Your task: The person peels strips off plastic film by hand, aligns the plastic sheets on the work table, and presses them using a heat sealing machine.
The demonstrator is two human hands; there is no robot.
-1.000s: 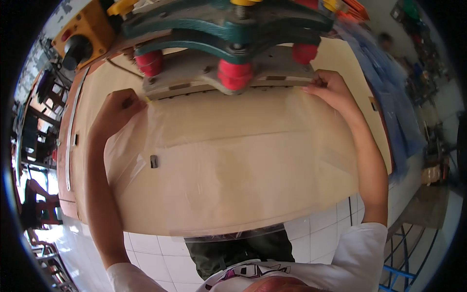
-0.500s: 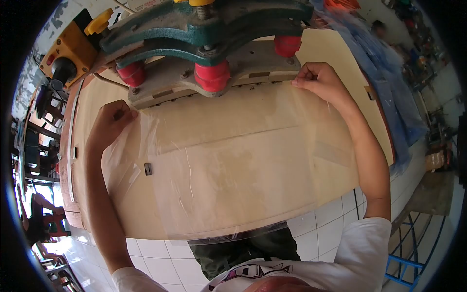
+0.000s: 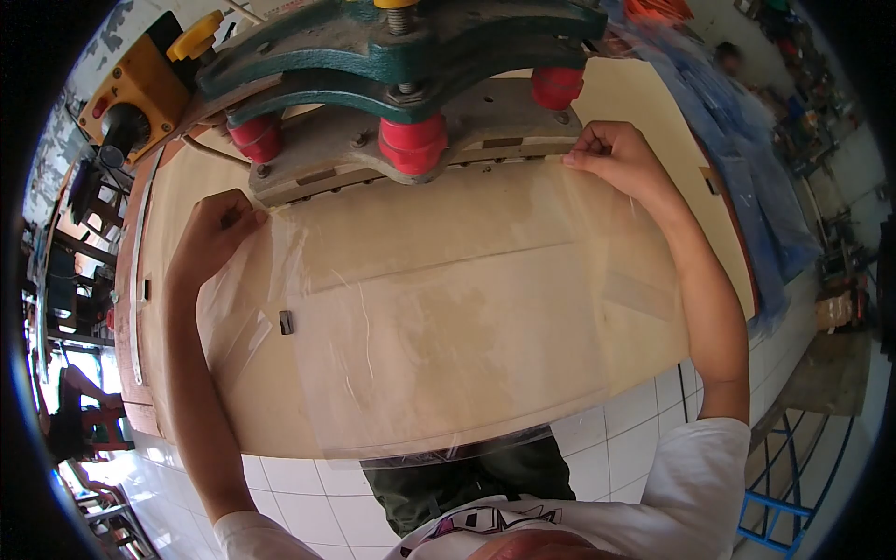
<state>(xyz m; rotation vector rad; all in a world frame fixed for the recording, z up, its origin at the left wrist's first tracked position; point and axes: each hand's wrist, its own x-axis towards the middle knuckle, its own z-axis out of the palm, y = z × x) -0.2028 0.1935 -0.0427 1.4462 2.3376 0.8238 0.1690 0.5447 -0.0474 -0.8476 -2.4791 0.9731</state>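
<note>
Head camera view, looking down: at the upper left, a yellow control box with a dark knob stands by the corner of the desk, probably placed within arm's reach. Further right, the person's left hand has its grip closed, thumb and curled fingers pinching the upper-left corner of a clear plastic sheet. That sheet spreads across the middle of the frame, its top edge along a grey metal bar, its near edge overhanging the desk at bottom centre. At top centre, a green frame carries the bar on red mounts. At the upper right, the right hand also has a closed grip, pinching the opposite corner just beside the bar's end; holding both corners seemingly keeps that edge straight and flat. Far right hangs blue plastic, apparently out of the hands' way.
</note>
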